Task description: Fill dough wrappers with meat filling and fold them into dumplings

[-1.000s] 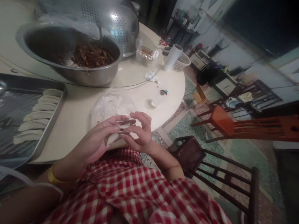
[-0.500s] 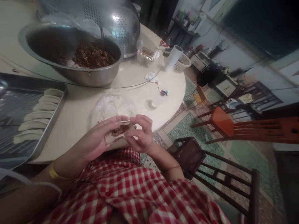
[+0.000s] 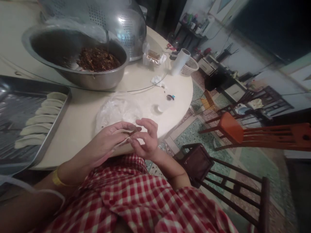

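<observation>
Dumpling [image 3: 122, 132]: pale dough, thin, folded over, only a narrow strip of its edge shows, filling not visible. It sits between my two hands, above the near bench [image 3: 80, 119] edge and just over my checked shirt [image 3: 136, 197], not touching the bench

Left hand [image 3: 107, 144] cups the dumpling from the left, fingers curled over its top, closed round it. Right hand [image 3: 145, 140] meets it from the right, thumb and forefinger pinched on the dough edge, other fingers lifted and spread. Fingertips of both hands touch at the dumpling. Yellow band [image 3: 56, 178] on my left wrist

Just beyond the hands a crumpled plastic sheet [image 3: 116, 108] lies on the bench, floury. Further back a steel bowl [image 3: 97, 81] with dark brown mince [image 3: 97, 60] in it, a colander [image 3: 126, 22] behind it. Left of the hands, well apart, a metal tray [image 3: 55, 126] with a row of finished pale dumplings [image 3: 36, 129] lying side by side. Far bench edge: white roll [image 3: 179, 61] beside a small basket [image 3: 191, 64]. Dark wooden chair [image 3: 218, 181] on the floor to my right
</observation>
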`<state>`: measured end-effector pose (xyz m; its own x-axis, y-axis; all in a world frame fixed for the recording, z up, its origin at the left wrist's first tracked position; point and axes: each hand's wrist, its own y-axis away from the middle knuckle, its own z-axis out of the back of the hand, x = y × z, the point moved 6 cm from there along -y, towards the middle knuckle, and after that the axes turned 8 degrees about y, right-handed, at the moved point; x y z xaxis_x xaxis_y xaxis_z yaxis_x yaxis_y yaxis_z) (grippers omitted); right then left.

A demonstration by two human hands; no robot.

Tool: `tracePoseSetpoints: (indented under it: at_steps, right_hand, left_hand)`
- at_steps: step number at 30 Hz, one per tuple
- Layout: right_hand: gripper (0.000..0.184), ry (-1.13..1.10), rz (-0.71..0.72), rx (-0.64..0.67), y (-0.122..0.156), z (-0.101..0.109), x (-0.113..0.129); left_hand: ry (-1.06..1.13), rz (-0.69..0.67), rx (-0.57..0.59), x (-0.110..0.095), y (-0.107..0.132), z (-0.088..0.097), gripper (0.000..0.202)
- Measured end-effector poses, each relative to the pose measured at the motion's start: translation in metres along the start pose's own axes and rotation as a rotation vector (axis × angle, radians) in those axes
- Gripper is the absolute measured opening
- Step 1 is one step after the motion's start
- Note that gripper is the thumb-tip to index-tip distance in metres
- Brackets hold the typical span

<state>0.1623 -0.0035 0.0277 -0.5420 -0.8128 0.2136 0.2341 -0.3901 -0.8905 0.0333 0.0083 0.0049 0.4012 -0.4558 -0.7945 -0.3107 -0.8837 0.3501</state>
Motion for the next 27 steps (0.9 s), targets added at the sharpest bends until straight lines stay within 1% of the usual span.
tracePoseSetpoints:
  at_steps: [3, 7, 10, 12, 14, 19, 24, 27]
  right_hand:
    - [0.011, 0.043, -0.033, 0.026, 0.005, -0.003, -0.004]
    - [0.009, 0.041, -0.044, 0.031, 0.007, -0.004, -0.005]
    - [0.007, 0.103, -0.047, 0.042, 0.005, -0.003, -0.005]
    - [0.007, 0.107, -0.039, 0.023, 0.003, -0.001, -0.003]
    - [0.008, 0.059, -0.020, -0.016, 0.000, 0.002, -0.001]
    - [0.007, 0.015, 0.045, -0.064, 0.001, 0.009, 0.001]
    - [0.006, 0.020, 0.041, -0.045, 0.003, 0.010, -0.001]
    - [0.005, 0.003, 0.021, -0.066, 0.001, 0.008, 0.000]
  left_hand:
    - [0.007, -0.002, -0.020, -0.001, 0.000, 0.002, 0.019]
    - [0.079, 0.024, -0.017, 0.001, -0.001, 0.005, 0.026]
    - [0.141, 0.060, -0.021, 0.004, 0.000, 0.008, 0.030]
    - [0.155, 0.076, -0.014, 0.004, 0.001, 0.007, 0.031]
    - [0.141, 0.087, 0.003, 0.004, 0.002, 0.004, 0.030]
    - [0.012, -0.025, -0.031, -0.003, 0.002, 0.003, 0.016]
    - [-0.146, -0.159, -0.015, -0.007, 0.002, 0.002, 0.016]
    - [-0.208, -0.217, -0.012, -0.008, 0.001, 0.003, 0.020]
